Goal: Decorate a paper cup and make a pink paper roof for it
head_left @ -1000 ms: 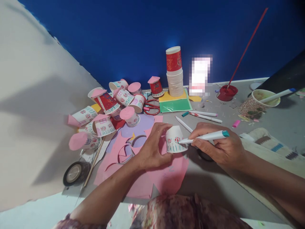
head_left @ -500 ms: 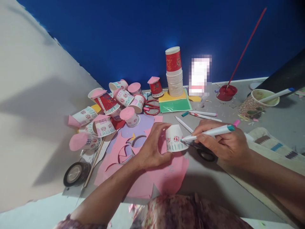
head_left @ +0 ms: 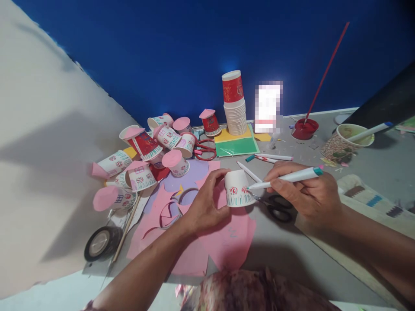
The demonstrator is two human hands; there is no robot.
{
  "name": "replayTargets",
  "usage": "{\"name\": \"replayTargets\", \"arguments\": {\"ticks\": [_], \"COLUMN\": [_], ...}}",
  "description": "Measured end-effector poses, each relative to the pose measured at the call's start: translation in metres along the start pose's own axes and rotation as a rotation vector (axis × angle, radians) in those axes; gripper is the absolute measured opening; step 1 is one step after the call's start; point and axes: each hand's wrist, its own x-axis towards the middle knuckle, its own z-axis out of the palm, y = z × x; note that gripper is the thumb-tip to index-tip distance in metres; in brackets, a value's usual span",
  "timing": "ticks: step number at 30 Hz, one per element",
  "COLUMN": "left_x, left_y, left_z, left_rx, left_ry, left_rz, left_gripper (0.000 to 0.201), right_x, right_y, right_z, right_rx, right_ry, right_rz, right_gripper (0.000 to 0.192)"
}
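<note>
marker (head_left: 285,177) tip climbed inverted cup (head_left: 238,188), empty.

Pixelated white object (head_left: 268,107) unreadable, black scissors (head_left: 278,207) partly behind right hand (head_left: 308,194)

Dim, soft shadows — edges warped, corners blurred

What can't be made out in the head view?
- Far side of the small white paper cup: hidden by the left hand.
- Black-handled scissors: partly under the right hand.
- White box by the cup stack: pixelated, unreadable.
- Red stick in the red dish: its top is cut off by the frame's edge.
</note>
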Motion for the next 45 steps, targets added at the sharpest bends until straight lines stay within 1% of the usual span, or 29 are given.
{"name": "replayTargets", "arguments": {"ticks": [7,11,16,21,26,31,38,45], "left_x": [0.0006,0.0006,0.0005,0.0007,-0.0002,-0.0004,0.0000,0.0001], "left_y": [0.0013,0.0000,0.0002,0.0013,0.0003,-0.0015,0.0011,0.0008], "left_z": [0.0001,0.0006,0.0009,0.0008,0.0010,0.0009,0.0012,0.0023], "left_rx": [-0.004,-0.014,-0.020,-0.023,-0.010,0.003,0.007,0.018], "left_ry": [0.003,0.016,0.017,0.011,0.015,0.014,0.011,0.009], "left_rz": [0.009,0.020,0.012,0.016,0.002,0.007,-0.007,-0.002], "left_gripper": [0.079,0.080,0.079,0.079,0.079,0.079,0.078,0.078], "right_x": [-0.0005,0.0000,0.0008,0.0004,0.0017,0.0011,-0.0006,-0.0001], "right_y": [-0.0025,-0.0024,-0.0025,-0.0030,-0.0023,-0.0017,0.0009,0.0015], "right_z": [0.0022,0.0021,0.0021,0.0030,0.0035,0.0028,0.0059,0.0064], "right_rx": [0.014,-0.008,0.002,0.026,0.018,0.018,0.038,0.033], "right_ry": [-0.090,-0.054,-0.073,-0.002,-0.067,-0.026,-0.076,-0.057], "right_rz": [-0.037,-0.019,-0.012,-0.010,-0.019,-0.022,-0.037,-0.034], "right_gripper": [0.013,0.016,0.015,0.014,0.015,0.014,0.014,0.015]}}
